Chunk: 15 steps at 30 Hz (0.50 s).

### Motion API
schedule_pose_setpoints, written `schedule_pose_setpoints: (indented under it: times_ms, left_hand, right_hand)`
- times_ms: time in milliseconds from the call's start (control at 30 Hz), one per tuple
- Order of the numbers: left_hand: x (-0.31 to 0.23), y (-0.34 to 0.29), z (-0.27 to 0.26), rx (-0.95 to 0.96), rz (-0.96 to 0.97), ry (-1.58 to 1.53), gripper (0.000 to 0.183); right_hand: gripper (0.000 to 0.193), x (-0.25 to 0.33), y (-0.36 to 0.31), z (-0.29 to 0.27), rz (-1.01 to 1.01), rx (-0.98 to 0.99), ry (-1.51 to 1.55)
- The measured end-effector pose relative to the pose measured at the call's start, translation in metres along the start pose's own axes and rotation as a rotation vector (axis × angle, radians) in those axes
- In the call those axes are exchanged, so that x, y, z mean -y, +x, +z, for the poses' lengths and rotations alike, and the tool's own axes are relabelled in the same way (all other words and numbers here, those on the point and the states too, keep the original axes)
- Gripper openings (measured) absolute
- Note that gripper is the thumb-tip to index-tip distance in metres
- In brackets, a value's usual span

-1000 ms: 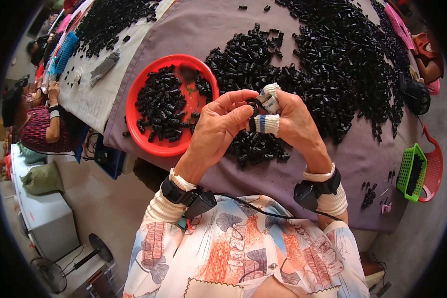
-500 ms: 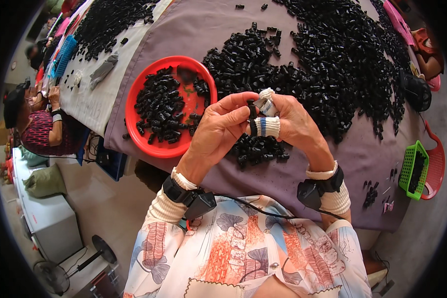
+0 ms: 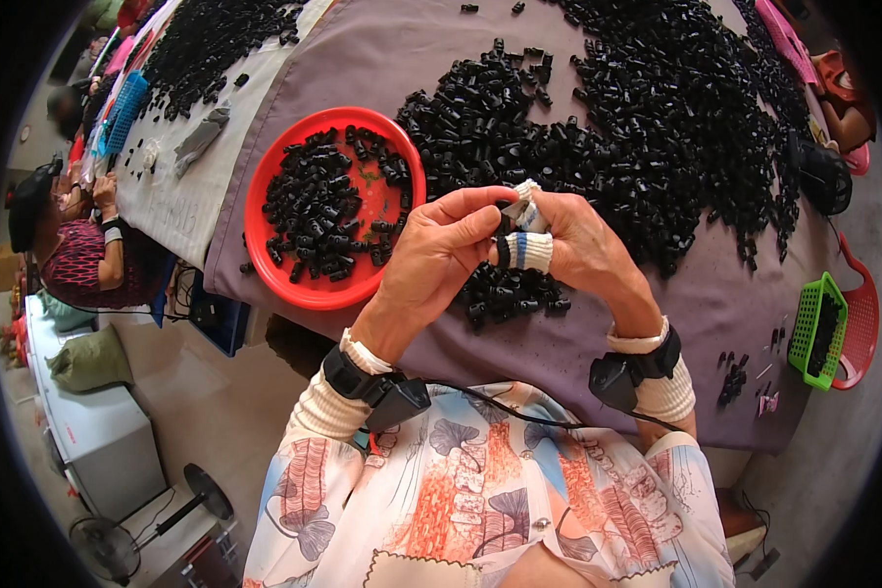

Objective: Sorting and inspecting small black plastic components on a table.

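Note:
My left hand (image 3: 433, 257) pinches a small black plastic part (image 3: 505, 221) between thumb and fingers, just above the table. Against it works my right hand (image 3: 588, 240), its fingers bent around the same spot; white finger covers with blue stripes (image 3: 529, 249) wrap some of its fingers. Much of the part is hidden by my fingertips. Left of my hands stands a red round tray (image 3: 263, 257) with many black parts in it. A large heap of similar black parts (image 3: 647, 147) spreads beyond my hands, and a smaller cluster (image 3: 500, 294) lies under them.
A green basket (image 3: 807, 328) with black parts and a red basket (image 3: 864, 323) stand at the right edge. At left a person (image 3: 78, 260) sits by another table with a black heap (image 3: 201, 49). A fan (image 3: 108, 549) stands on the floor, lower left.
Both hands stay together at nearly the same place. The black part between my fingers shows less than before. A dark blurred speck over the red tray is gone.

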<state>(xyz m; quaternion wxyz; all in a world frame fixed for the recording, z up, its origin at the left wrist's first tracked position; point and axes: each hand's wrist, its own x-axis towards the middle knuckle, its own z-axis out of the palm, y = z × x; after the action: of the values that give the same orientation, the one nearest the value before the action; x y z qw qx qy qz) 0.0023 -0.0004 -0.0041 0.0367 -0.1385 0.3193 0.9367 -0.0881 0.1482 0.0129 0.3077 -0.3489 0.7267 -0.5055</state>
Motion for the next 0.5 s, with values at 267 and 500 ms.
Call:
schedule_pose_setpoints:
  times_ms: [267,500]
  left_hand:
    - [0.006,0.001,-0.001,0.017,-0.006,0.043,0.022]
    - [0.007,0.004,-0.001,0.068,-0.034,0.126,0.022]
  right_hand:
    - [0.037,-0.006,-0.006,0.0,-0.055,-0.015,-0.065]
    - [0.036,-0.008,-0.012,-0.001,-0.012,-0.021,-0.002]
